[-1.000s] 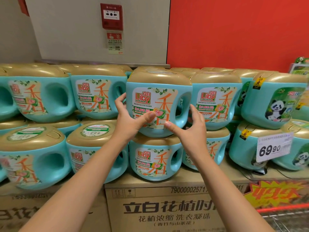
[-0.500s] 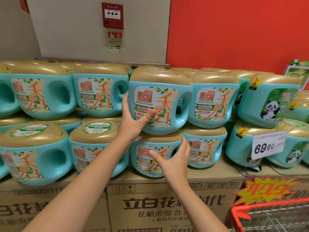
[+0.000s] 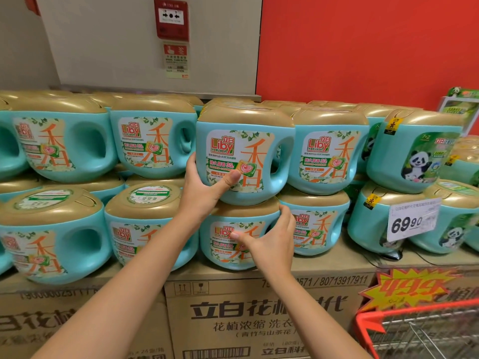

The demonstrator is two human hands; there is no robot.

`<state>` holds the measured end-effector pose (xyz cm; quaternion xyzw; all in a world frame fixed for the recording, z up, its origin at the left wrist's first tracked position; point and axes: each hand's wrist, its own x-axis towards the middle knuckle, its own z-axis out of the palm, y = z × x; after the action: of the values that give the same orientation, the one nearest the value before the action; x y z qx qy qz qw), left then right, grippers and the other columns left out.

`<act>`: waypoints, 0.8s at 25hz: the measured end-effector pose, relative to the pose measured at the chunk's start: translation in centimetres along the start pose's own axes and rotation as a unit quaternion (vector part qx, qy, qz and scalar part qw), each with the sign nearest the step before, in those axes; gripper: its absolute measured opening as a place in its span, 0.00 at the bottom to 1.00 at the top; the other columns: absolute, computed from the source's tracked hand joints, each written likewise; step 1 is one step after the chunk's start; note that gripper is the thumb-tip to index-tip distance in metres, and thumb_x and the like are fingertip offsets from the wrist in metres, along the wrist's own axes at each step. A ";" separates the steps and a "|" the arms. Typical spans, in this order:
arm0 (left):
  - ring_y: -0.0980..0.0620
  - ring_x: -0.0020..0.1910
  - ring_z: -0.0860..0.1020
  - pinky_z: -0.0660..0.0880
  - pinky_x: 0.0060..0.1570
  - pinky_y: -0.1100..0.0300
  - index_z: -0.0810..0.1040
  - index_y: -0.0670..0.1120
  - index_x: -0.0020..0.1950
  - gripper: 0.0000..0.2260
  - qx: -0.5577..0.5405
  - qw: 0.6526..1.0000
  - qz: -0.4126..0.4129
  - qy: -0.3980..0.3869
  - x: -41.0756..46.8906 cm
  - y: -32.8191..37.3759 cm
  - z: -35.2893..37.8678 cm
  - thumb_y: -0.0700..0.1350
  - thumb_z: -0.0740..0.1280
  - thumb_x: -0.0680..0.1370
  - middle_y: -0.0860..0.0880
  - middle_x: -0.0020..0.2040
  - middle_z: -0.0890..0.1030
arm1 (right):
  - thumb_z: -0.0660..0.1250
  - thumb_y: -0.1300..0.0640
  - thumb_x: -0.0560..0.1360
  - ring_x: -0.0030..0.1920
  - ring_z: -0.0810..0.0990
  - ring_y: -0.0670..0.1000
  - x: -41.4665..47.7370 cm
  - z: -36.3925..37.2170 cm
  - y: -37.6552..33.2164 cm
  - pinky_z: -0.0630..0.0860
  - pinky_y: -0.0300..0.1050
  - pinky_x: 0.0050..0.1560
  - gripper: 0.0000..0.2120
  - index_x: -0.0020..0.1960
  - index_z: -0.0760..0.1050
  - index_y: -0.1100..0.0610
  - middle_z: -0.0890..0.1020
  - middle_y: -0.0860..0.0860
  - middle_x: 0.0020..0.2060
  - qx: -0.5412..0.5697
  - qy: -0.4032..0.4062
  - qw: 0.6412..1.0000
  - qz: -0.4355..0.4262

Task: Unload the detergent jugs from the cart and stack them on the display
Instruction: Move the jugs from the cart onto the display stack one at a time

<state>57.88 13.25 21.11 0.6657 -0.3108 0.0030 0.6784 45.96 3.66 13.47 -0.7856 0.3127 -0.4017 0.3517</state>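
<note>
The left hand (image 3: 204, 187) is gripping the top jug (image 3: 245, 161) at its lower left corner, its fingers going round the side and its thumb pressing across the front label. The right hand (image 3: 269, 242) is holding the lower jug (image 3: 228, 244), which is sitting directly under the top jug. Its thumb is lying on that label and its fingers are curling round the right shoulder, just below the gold lid. Both are teal and standing upright, and the top jug is resting on the lower one's lid with its handle hole facing right.

Left of the top jug, more jugs (image 3: 153, 149) of the same kind are standing in two tiers. Just beside it on the right another is facing forward, and further right panda jugs (image 3: 414, 156) are filling both tiers. Below and right of the top jug, a price tag (image 3: 412, 221) reading 69.90 is hanging in front of the lower panda tier. Beneath the top jug and the lower tier, printed cardboard boxes (image 3: 259, 312) are carrying the whole stack. Far down and right of the top jug, the red rim of a wire cart (image 3: 414, 314) is showing, with a starburst sign (image 3: 409, 288) just above it. Above and left of the top jug, a fire alarm (image 3: 171, 19) is sitting on a grey panel, and above and right a red wall (image 3: 363, 47) is rising.
</note>
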 end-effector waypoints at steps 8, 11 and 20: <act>0.54 0.64 0.74 0.72 0.65 0.49 0.57 0.54 0.75 0.51 0.014 0.999 0.014 0.036 -1.1 0.5 0.9 0.67 0.77 0.59 0.53 0.66 0.75 | 0.80 0.36 0.55 0.66 0.69 0.50 0.1 -0.4 -0.2 0.68 0.40 0.58 0.58 0.74 0.55 0.55 0.66 0.49 0.67 -0.033 -0.014 0.999 -0.014; 0.53 0.64 0.74 0.72 0.66 0.48 0.56 0.54 0.76 0.51 0.011 1.000 -0.003 0.021 -0.9 0.6 0.7 0.65 0.76 0.59 0.52 0.66 0.75 | 0.79 0.36 0.55 0.67 0.69 0.51 0.2 -0.5 -0.3 0.71 0.45 0.60 0.58 0.75 0.54 0.55 0.65 0.49 0.69 -0.040 -0.023 0.999 -0.004; 0.49 0.68 0.66 0.67 0.68 0.49 0.69 0.43 0.68 0.29 0.079 0.968 0.143 0.190 -6.0 1.6 2.3 0.46 0.76 0.71 0.45 0.67 0.64 | 0.73 0.53 0.73 0.62 0.73 0.41 -1.8 -4.8 2.4 0.71 0.35 0.61 0.30 0.71 0.65 0.52 0.70 0.48 0.67 0.062 -0.069 0.995 0.025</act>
<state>51.38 13.83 19.84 0.6532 -0.2669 0.2507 0.6628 40.48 2.29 12.91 -0.7802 0.2813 -0.3561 0.4305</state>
